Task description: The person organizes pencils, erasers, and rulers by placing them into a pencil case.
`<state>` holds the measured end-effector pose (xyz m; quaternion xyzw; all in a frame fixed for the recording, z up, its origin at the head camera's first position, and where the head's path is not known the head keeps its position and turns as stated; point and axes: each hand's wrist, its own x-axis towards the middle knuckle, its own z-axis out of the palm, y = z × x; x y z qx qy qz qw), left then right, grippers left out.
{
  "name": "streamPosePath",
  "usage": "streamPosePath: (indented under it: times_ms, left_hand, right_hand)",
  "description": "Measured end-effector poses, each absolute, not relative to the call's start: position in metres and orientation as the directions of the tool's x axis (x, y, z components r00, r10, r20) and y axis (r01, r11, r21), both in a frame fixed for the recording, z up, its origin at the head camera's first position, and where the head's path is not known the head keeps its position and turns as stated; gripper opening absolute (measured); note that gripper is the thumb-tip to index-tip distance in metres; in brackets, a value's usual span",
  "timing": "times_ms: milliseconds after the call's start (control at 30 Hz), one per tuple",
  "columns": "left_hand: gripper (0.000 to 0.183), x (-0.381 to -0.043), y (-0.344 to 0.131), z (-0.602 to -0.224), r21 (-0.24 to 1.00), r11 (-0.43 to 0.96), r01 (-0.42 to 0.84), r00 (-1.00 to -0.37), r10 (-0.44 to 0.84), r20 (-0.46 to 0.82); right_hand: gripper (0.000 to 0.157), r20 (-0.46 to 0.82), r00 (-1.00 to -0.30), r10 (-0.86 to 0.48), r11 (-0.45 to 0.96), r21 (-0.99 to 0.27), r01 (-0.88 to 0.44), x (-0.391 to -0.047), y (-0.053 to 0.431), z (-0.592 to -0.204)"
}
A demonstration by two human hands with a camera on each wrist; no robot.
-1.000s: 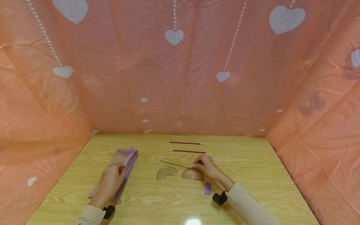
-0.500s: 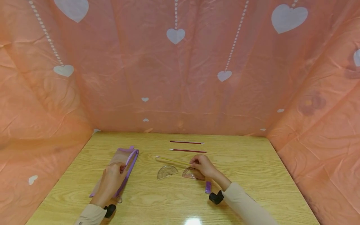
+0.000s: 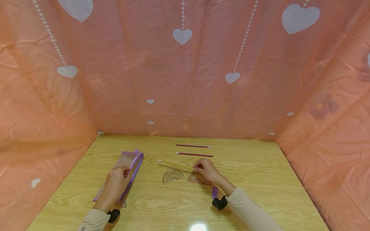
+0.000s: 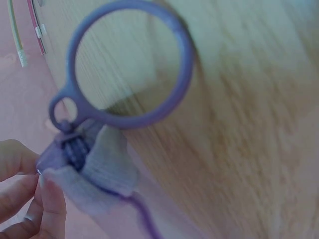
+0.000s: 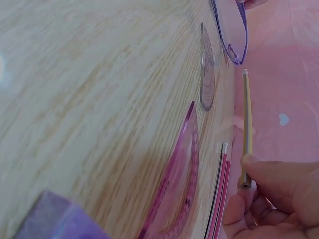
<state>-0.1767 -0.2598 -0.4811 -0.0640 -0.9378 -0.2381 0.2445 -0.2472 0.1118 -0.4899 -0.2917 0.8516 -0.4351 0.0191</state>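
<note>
3 pencils (image 3: 175, 164), 1 pouch (image 3: 124, 159), perhaps 1 eraser (image 3: 214, 192)

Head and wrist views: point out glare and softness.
Head view: white glare spot on the table at the bottom edge; left wrist view: pale and hazy, wood grain blurred beyond the purple ring; right wrist view: bright glare at the left edge, purple block soft in the bottom-left corner.

Beige sleeves (image 3: 250, 207), 2 black cameras (image 3: 219, 203)
</note>
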Motion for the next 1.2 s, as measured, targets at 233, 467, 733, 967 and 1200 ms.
streamPosePath:
  times_ms: [233,467,733,967,1200]
  left_hand:
    - [0.006,-0.175,-0.259,-0.479,0.427,0.873,0.233,-0.877,-0.001,0.48]
    - [0.006,-0.176,-0.259,-0.481,0.419,0.875,0.243,-0.872,0.007,0.489]
    - [0.007,-0.176,-0.258,-0.481,0.421,0.874,0.242,-0.874,0.008,0.486]
    - [0.007,-0.176,-0.257,-0.482,0.418,0.875,0.246,-0.867,0.005,0.499]
    - [0.007,-0.176,-0.257,-0.482,0.417,0.874,0.248,-0.863,0.004,0.506]
  right_hand:
    - [0.006,0.244,-0.82,-0.519,0.427,-0.757,-0.495,-0.249,0.108,-0.494]
    - [0.007,0.225,-0.829,-0.512,0.424,-0.773,-0.472,-0.248,0.102,-0.497]
    - [0.009,0.213,-0.824,-0.526,0.407,-0.787,-0.463,-0.249,0.098,-0.498]
    - [0.009,0.209,-0.817,-0.537,0.368,-0.814,-0.45,-0.247,0.094,-0.498]
    - [0.009,0.178,-0.82,-0.543,0.346,-0.843,-0.412,-0.247,0.088,-0.497]
